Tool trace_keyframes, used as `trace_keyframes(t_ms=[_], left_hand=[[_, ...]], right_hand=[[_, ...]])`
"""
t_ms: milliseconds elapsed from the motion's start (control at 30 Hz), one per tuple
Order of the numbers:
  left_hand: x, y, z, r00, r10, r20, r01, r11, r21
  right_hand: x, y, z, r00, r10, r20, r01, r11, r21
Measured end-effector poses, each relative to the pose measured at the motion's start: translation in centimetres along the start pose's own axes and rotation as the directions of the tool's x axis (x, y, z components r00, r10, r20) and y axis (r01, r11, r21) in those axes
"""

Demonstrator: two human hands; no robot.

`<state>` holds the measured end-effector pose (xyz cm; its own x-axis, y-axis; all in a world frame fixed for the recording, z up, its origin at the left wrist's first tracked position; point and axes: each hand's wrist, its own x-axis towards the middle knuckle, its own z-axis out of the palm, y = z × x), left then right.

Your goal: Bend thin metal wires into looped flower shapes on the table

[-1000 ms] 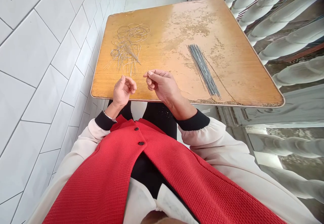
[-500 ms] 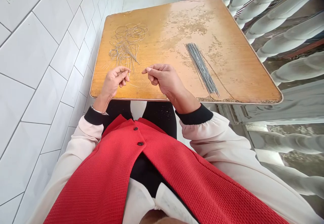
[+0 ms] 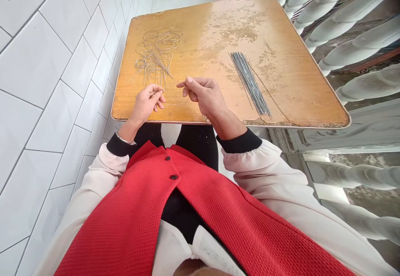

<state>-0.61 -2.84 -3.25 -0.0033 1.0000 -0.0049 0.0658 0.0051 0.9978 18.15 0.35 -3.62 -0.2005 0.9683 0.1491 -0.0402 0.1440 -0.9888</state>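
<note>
One hair-thin, pale wire point(image 3: 177, 104), dull, bowed in a shallow sag; left hand point(image 3: 147, 102) and right hand point(image 3: 204, 95) pinch it, thumb against finger, over worn table point(image 3: 293, 72).

The left arm point(image 3: 104, 163) and right arm point(image 3: 250, 159) reach forward, angled inward. The left hand point(image 3: 145, 104) and right hand point(image 3: 209, 96) face each other, near but apart. The left thumb point(image 3: 155, 97) presses toward its forefinger; the right thumb point(image 3: 194, 85) lies along its forefinger, tip raised. The remaining fingers point(image 3: 161, 99) curl loosely inward.
</note>
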Motion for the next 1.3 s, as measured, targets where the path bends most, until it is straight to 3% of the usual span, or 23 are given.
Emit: trace_keyframes(t_ms=[267, 433, 600, 800, 1000, 1300], left_hand=[[0.0, 0.3, -0.4, 1.0, -0.001, -0.011, 0.0, 0.998, -0.064], [0.1, 0.9, -0.6, 0.994, -0.031, -0.1, 0.013, 0.984, -0.178], [-0.3, 0.4, 0.1, 0.992, -0.07, -0.102, 0.034, 0.949, -0.314], [-0.7, -0.7, 0.9, 0.991, -0.097, -0.094, 0.048, 0.902, -0.428], [-1.2, -0.7, 1.7, 0.988, -0.096, -0.118, 0.029, 0.879, -0.477], [-1.3, -0.7, 2.0, 0.993, -0.034, -0.116, -0.015, 0.918, -0.397]], right_hand=[[0.0, 0.7, -0.8, 0.997, -0.044, -0.071, 0.044, 0.999, -0.007], [-0.3, 1.6, -0.6, 0.986, -0.037, -0.164, 0.046, 0.998, 0.048], [-1.4, 2.4, 1.0, 0.996, 0.036, -0.076, -0.016, 0.969, 0.247], [-1.9, 2.7, 2.7, 0.989, 0.149, -0.018, -0.122, 0.868, 0.481], [-1.8, 2.9, 3.2, 0.982, 0.185, 0.03, -0.173, 0.838, 0.517], [-2.1, 2.8, 3.4, 0.988, 0.143, 0.062, -0.156, 0.905, 0.395]])
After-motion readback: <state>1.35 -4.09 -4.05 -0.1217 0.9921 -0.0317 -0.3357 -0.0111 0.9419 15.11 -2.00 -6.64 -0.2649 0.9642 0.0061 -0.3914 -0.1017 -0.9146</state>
